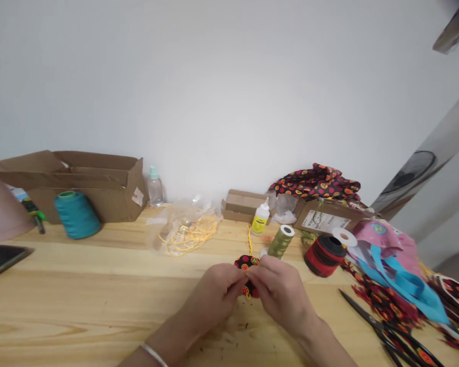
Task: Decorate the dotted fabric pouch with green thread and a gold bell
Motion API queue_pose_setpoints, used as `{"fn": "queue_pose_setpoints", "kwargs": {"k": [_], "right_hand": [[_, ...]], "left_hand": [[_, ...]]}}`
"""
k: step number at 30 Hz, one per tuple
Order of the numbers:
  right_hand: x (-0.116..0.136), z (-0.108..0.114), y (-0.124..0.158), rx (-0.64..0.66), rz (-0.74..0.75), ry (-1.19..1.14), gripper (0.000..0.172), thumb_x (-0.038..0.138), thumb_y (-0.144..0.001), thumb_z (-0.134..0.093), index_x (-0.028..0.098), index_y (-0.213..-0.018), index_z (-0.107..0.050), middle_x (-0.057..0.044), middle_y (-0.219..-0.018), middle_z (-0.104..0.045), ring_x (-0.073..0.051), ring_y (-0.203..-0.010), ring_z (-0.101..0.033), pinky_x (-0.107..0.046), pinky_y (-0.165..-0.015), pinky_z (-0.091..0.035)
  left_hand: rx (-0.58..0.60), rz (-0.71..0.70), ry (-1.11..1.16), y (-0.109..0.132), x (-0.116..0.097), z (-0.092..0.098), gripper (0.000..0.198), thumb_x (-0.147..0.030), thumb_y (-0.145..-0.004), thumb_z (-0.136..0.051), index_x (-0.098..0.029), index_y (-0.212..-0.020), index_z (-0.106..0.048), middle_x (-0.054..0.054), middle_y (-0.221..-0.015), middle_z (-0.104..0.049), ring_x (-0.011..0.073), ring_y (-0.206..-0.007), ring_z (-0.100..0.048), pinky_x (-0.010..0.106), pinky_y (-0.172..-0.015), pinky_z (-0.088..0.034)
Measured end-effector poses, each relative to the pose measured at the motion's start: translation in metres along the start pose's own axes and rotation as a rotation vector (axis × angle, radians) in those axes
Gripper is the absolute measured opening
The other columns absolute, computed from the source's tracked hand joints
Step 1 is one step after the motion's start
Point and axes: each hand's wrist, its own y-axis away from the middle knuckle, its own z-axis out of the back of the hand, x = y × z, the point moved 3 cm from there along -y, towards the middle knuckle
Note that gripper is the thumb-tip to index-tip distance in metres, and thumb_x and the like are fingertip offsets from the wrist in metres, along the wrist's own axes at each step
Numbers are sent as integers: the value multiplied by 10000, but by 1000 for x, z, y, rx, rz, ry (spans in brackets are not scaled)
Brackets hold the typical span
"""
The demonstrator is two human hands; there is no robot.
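My left hand (216, 293) and my right hand (279, 288) meet over the wooden table (80, 300), both pinched on a small black fabric piece (247, 263) with red and orange dots. A yellow cord (249, 235) runs from the piece toward the back of the table. A bracelet (155, 354) shows on my left wrist. An olive thread spool (281, 240) lies just behind my right hand.
Behind stand a glue bottle (260, 218), a red-and-black ribbon roll (324, 255), a teal thread cone (76, 215), an open cardboard box (72, 178) and small boxes (243, 204). Yellow cord in plastic (187, 229) lies mid-table. Scissors (386, 326) and fabric scraps (398, 265) crowd the right.
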Motion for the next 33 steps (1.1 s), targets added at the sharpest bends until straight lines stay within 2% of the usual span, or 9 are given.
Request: {"fn": "queue_pose_setpoints", "kwargs": {"k": [5, 8, 11, 15, 20, 24, 27, 29, 33], "right_hand": [[-25, -4, -5, 2, -404, -605, 184, 241, -721, -565, 150, -588, -655, 13, -513, -472, -89, -479, -417, -197, -423, -315], [-30, -12, -2, -5, -533, -744, 190, 271, -696, -585, 133, -587, -657, 21, -518, -456, -70, -448, -381, -185, -394, -285], [-27, -15, 2, -61, -462, -596, 189, 245, -721, -563, 145, -593, -662, 29, -512, -409, -78, -463, -375, -191, -410, -279], [-12, -13, 4, -113, -194, -249, 237, 195, -804, -452, 180, -675, -650, 4, -554, -458, -106, -534, -435, -205, -482, -317], [5, -19, 7, -35, -18, 160, 251, 176, -821, -378, 197, -694, -593, -9, -579, -499, -115, -522, -434, -209, -457, -268], [12, -20, 8, -47, 85, 316, 266, 151, -826, -348, 195, -699, -578, -9, -569, -497, -126, -520, -414, -236, -461, -240], [11, -14, 8, -86, 102, 288, 302, 136, -826, -344, 184, -661, -593, -10, -533, -473, -125, -501, -388, -244, -453, -232], [4, -9, 6, -82, 47, 148, 288, 154, -822, -376, 179, -672, -620, -12, -535, -467, -122, -508, -395, -235, -457, -257], [-18, -3, 1, -17, -252, -376, 195, 217, -766, -520, 171, -643, -665, 0, -541, -483, -110, -530, -443, -217, -487, -333]], "left_hand": [[36, 26, 119, -1, -6, -1, 299, -237, -808, -374, -176, -565, -537, -14, -541, -518, 114, -533, -462, 195, -527, -322], [15, 89, 199, -1, -3, -1, 279, -248, -812, -364, -174, -625, -557, -11, -577, -544, 122, -565, -484, 199, -554, -347], [-35, 126, 241, -2, 2, 1, 265, -267, -813, -366, -173, -661, -561, -11, -598, -539, 129, -595, -489, 208, -586, -365], [-93, 183, 247, -3, 7, 5, 282, -300, -807, -378, -178, -601, -527, -16, -569, -523, 131, -578, -491, 218, -587, -368], [-154, 225, 231, -4, 10, 8, 289, -298, -792, -398, -182, -551, -505, -27, -536, -511, 126, -542, -472, 217, -551, -358], [-121, 217, 166, -4, 11, 6, 294, -292, -797, -386, -180, -574, -541, -19, -549, -537, 132, -555, -486, 216, -547, -352], [-46, 161, 84, -3, 8, 4, 294, -275, -809, -369, -178, -616, -568, -4, -592, -577, 136, -573, -499, 216, -546, -339], [12, 113, 36, -2, 4, 2, 289, -263, -813, -368, -175, -629, -574, 4, -609, -588, 137, -581, -503, 215, -547, -333], [82, 58, 36, -1, -3, 0, 279, -260, -814, -384, -170, -629, -573, 2, -597, -572, 130, -580, -495, 204, -548, -333]]}}
